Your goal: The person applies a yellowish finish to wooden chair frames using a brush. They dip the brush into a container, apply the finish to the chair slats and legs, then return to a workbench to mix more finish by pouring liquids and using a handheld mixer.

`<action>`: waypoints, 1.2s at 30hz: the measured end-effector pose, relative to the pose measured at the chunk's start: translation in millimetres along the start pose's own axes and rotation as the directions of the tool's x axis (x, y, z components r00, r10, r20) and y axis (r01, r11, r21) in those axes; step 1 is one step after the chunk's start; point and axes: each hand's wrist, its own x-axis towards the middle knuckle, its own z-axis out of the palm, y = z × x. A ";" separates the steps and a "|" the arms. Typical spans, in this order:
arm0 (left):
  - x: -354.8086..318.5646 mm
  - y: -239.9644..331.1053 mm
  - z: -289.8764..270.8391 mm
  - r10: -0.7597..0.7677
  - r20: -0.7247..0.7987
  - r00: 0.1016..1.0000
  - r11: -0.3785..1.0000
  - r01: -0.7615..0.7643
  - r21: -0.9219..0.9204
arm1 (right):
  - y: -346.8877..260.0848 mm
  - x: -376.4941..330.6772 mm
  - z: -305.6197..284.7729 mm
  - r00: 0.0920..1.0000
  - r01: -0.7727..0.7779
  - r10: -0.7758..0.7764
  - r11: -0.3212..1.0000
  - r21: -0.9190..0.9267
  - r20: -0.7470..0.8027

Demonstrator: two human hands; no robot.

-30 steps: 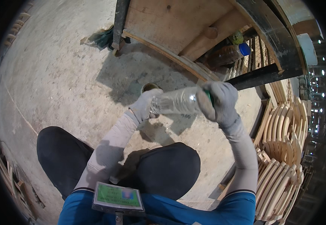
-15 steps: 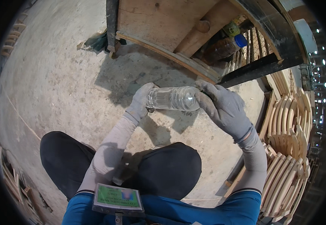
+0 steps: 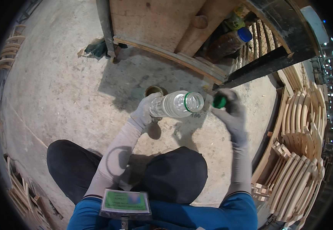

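Observation:
My left hand [image 3: 145, 111], in a grey glove, is closed round the lower part of a clear plastic bottle [image 3: 174, 104]. The bottle lies nearly level, its uncapped mouth with a green ring pointing right. In my gloved right hand [image 3: 231, 111], a green bottle cap [image 3: 219, 101] is gripped by the fingers, a short way right of the mouth. That hand is slightly smeared by motion. Just beyond my left hand shows the round brownish rim of a container [image 3: 153, 91]; whether it stands on the floor or is held I cannot tell.
A wooden cabinet [image 3: 155, 27] on dark legs stands ahead, holding a brown-filled bottle with a blue cap [image 3: 227, 44]. Curved wooden slats [image 3: 293, 184] are stacked at the right, more [image 3: 11, 51] at far left. A dark green crumpled thing [image 3: 96, 48] lies by the cabinet leg.
The green cap has come off the bottle, and my right hand has drawn back to the right with it. The bottle's mouth and the round rim behind my left hand now show.

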 end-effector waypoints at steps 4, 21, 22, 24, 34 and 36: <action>-7.3 5.8 24.9 0.410 0.513 0.754 0.189 -0.621 0.761 | 164.4 -58.8 21.3 0.874 -0.403 0.432 0.900 0.166 -0.224; 2.8 -33.4 58.7 0.412 0.199 0.889 0.757 -0.455 0.469 | 71.4 -27.4 97.7 0.916 0.256 -0.295 0.952 -0.170 -0.273; 4.8 -38.4 70.0 0.243 0.043 0.969 0.898 -0.242 0.368 | 74.6 -21.7 98.6 0.895 0.320 -0.347 0.937 -0.138 -0.281; 7.7 -37.6 74.3 0.223 0.038 0.974 0.816 -0.207 0.539 | 75.7 -19.4 102.1 0.860 0.339 -0.279 0.938 0.069 -0.427; 36.7 58.9 -40.1 0.572 -0.001 0.821 -0.426 0.297 0.855 | 85.1 -24.4 69.1 0.848 0.388 -0.118 0.801 0.455 -0.516; 35.2 49.9 -47.0 0.310 0.147 0.939 -0.715 0.129 0.687 | 85.4 -27.8 65.1 0.850 0.359 -0.116 0.842 0.403 -0.515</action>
